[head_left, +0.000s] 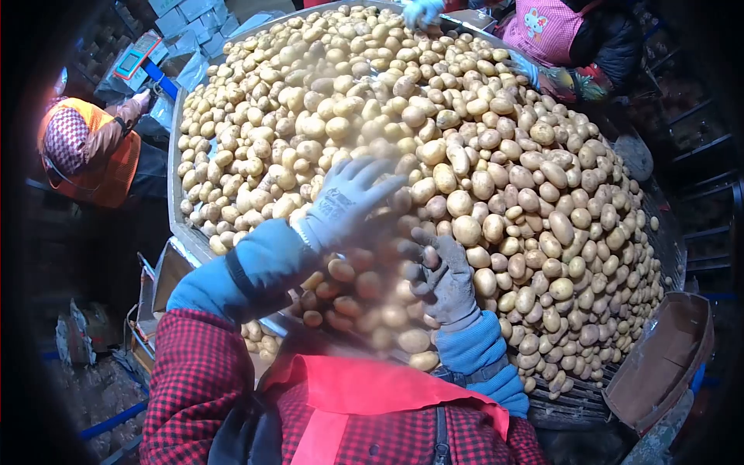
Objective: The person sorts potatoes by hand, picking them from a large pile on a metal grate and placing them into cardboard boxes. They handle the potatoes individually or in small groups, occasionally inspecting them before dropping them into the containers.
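A huge heap of yellow potatoes (pixel 496 178) covers a round metal sorting table (pixel 175 209). My left hand (pixel 349 198), in a light grey glove with a blue sleeve, lies flat on the pile near its middle with the fingers spread and nothing in it. My right hand (pixel 443 277), in a darker, dirty grey glove, rests on the near part of the heap. Its fingers are curled around a potato (pixel 430 256). More potatoes lie under and between both forearms. My red checked jacket and red apron fill the bottom of the view.
A person in an orange vest (pixel 85 147) stands at the left by a scale (pixel 138 54). Another person in a pink apron (pixel 546 27) works at the far side, with a gloved hand (pixel 422 11) on the pile. A brown cardboard box (pixel 659 364) sits at the lower right rim.
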A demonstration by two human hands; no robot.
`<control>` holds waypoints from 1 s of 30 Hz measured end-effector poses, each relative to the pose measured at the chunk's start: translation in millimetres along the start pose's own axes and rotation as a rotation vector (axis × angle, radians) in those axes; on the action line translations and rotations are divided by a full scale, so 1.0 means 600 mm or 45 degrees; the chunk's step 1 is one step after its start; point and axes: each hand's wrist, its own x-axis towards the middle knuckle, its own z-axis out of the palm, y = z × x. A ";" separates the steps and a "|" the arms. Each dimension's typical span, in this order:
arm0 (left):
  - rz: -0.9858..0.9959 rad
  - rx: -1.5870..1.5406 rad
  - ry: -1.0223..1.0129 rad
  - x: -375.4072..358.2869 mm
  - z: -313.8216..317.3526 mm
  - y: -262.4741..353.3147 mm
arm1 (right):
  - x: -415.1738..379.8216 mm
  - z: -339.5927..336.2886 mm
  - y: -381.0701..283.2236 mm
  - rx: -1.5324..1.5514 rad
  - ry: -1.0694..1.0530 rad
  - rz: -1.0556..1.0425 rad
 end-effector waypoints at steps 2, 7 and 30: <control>0.111 0.256 -0.258 0.003 0.031 -0.029 | 0.003 0.000 0.005 0.027 -0.053 -0.007; 0.113 0.148 -0.478 0.071 0.032 -0.096 | -0.004 -0.020 0.010 -0.111 -0.132 -0.007; -0.512 0.729 -0.054 0.121 0.061 -0.337 | -0.019 -0.013 0.006 -0.058 -0.054 0.134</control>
